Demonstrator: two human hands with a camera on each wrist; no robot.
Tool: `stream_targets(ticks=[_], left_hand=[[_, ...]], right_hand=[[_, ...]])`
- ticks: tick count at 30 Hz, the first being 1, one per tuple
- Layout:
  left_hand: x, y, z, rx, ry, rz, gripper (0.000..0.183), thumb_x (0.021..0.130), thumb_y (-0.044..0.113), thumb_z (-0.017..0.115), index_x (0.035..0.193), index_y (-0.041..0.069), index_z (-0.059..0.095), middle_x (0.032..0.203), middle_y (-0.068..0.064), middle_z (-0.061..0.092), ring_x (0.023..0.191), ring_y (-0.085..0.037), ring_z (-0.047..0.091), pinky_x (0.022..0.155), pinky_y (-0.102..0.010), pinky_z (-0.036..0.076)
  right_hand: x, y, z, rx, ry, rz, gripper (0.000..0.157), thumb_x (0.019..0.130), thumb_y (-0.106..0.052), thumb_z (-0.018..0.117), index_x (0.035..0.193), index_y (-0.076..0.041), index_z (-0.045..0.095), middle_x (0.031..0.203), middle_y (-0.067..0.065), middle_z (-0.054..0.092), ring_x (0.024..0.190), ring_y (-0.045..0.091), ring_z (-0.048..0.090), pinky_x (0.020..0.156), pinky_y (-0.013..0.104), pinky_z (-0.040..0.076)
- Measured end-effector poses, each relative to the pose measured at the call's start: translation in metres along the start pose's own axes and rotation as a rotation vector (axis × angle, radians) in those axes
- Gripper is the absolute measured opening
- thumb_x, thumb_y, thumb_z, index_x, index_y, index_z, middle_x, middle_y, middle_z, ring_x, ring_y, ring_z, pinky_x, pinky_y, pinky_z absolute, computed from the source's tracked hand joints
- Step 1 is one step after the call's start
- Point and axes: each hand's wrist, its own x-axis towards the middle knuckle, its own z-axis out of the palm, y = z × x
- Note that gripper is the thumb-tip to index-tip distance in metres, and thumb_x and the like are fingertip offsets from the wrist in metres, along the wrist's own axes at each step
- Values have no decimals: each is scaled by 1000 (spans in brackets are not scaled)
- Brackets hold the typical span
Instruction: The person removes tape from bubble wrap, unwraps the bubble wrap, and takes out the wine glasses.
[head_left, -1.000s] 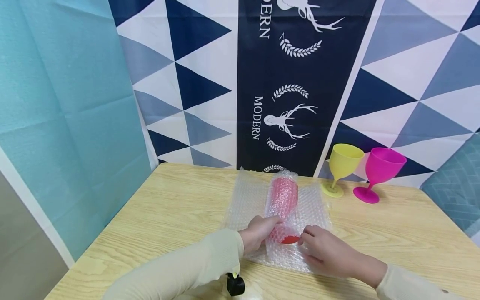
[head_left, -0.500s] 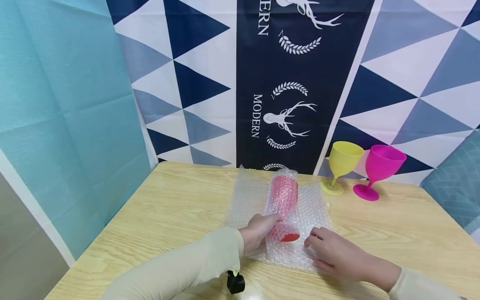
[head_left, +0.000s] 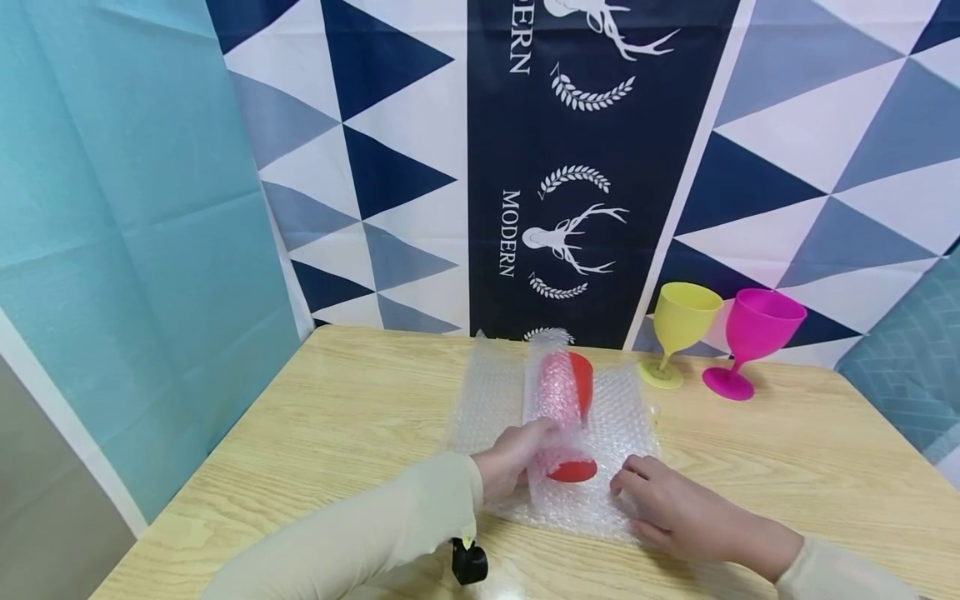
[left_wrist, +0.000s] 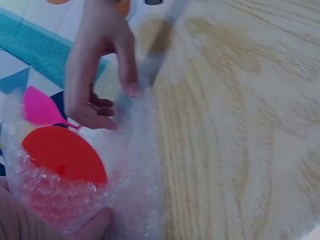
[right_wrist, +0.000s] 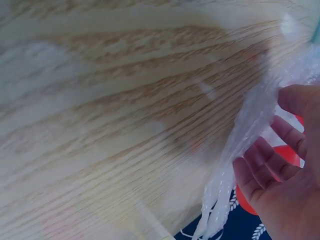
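Note:
A red goblet (head_left: 582, 379) lies on its side on a sheet of bubble wrap (head_left: 487, 392), bowl toward the back wall, round foot (left_wrist: 65, 152) toward me. One fold of the wrap covers its left part; the right side of the bowl is bare. My left hand (head_left: 512, 460) grips the fold at the stem, thumb on top; its other fingers are mostly hidden. To the right of the foot, my right hand (head_left: 675, 510) is at the wrap's near right edge. Its fingers (right_wrist: 260, 160) are relaxed and loosely bent, thumb apart, pinching nothing.
A yellow goblet (head_left: 684, 321) and a magenta goblet (head_left: 759, 329) stand upright at the back right of the wooden table (head_left: 337, 400). Patterned cloth (head_left: 405, 183) hangs behind the table. A black device (head_left: 468, 562) is under the left sleeve.
The wrap over the goblet has shifted left, so more red shows on the bowl and foot. My right hand drew away from the foot to the right, then stayed there.

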Motion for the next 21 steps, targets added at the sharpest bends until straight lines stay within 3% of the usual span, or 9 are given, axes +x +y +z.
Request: stream_targets(ticks=[4, 8, 11, 17, 21], left_hand=[[2, 1, 0, -44, -41, -4, 49, 86, 44, 57, 115, 5, 63, 97, -6, 64, 81, -13, 59, 74, -29, 51], [-1, 4, 0, -34, -46, -5, 59, 87, 42, 58, 128, 0, 54, 122, -15, 60, 104, -22, 62, 93, -39, 51], [-5, 7, 0, -22, -42, 0, 62, 87, 40, 60, 131, -3, 50, 128, -19, 56, 113, -29, 60, 100, -43, 48], [-16, 17, -2, 150, 42, 42, 78, 83, 43, 63, 138, -7, 40, 142, -24, 44, 130, -41, 45, 111, -52, 34], [-25, 31, 0, 246, 70, 117, 82, 83, 44, 64, 141, -7, 35, 146, -25, 39, 135, -43, 38, 112, -55, 31]], right_hand=[[0, 2, 0, 33, -27, 14, 35, 82, -29, 72, 112, -26, 56, 104, -14, 53, 89, -1, 46, 79, 25, 53], [1, 4, 1, 61, -29, -7, 34, 83, -29, 72, 113, -27, 56, 105, -13, 53, 89, -1, 44, 78, 25, 52], [1, 6, 2, 66, -15, -26, 34, 82, -28, 72, 112, -27, 55, 106, -13, 53, 90, -1, 44, 78, 26, 52], [-1, 8, 4, 76, -21, -9, 35, 81, -27, 73, 111, -29, 55, 106, -15, 52, 92, -1, 45, 82, 27, 53], [-2, 11, 4, 85, -1, -32, 36, 80, -25, 73, 110, -29, 54, 106, -15, 52, 92, 0, 46, 82, 28, 53]])
